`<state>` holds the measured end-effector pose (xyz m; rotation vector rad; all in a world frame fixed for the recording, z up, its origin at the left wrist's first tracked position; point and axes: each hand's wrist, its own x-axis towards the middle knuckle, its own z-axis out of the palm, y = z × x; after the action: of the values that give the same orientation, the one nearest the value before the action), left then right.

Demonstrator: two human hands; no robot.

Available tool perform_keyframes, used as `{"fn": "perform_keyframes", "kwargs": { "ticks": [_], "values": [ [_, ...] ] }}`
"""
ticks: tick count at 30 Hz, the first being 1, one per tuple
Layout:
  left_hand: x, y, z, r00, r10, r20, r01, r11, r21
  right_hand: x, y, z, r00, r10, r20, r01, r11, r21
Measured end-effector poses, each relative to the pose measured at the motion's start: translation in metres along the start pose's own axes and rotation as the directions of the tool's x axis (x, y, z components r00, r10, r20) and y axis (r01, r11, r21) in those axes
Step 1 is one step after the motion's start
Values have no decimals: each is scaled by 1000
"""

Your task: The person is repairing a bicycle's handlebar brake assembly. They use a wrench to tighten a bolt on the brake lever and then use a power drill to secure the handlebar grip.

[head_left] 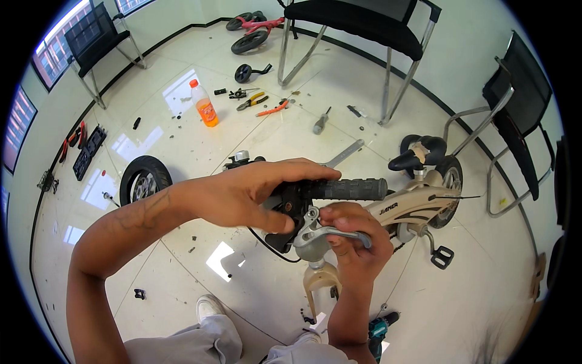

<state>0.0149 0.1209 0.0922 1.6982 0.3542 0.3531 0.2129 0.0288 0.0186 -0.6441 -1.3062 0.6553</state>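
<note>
My left hand reaches over the handlebar of a beige child's bicycle. Its fingers lie along the black rubber grip, and the thumb presses against a black clamp housing inboard of the grip. Just below the grip, my right hand pinches a silver brake lever between thumb and fingers, its pivot end close to the housing. Whether lever and housing are joined cannot be made out. Beneath them the bare front fork points down without a wheel.
A loose wheel stands left of the handlebar. Beyond lie a wrench, a screwdriver, pliers and an orange drink bottle. A teal power drill rests near my feet. Black chairs line the walls.
</note>
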Motion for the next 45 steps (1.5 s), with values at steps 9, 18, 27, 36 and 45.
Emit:
{"fn": "perform_keyframes", "kwargs": {
  "ticks": [9, 18, 27, 36, 45],
  "values": [
    [-8, -11, -4, 1000, -10, 2, 10, 995, -97, -6, -8, 11, 999, -29, -20, 27, 994, -104],
    [-6, -15, 3, 999, -17, -36, 12, 992, -122, -8, -15, 18, 987, -103, -123, 73, 971, -226],
    [-10, -18, 4, 998, -2, -56, -3, 996, -87, -4, -20, 11, 1000, -12, 6, 13, 966, -259],
    [-8, -21, 10, 996, 39, -74, -36, 999, 40, -8, -13, 15, 988, -137, -72, 107, 941, -320],
    [-5, -21, 15, 994, 50, -95, -43, 996, 72, -22, -2, 8, 955, -290, -57, 228, 845, -483]
  ]
}}
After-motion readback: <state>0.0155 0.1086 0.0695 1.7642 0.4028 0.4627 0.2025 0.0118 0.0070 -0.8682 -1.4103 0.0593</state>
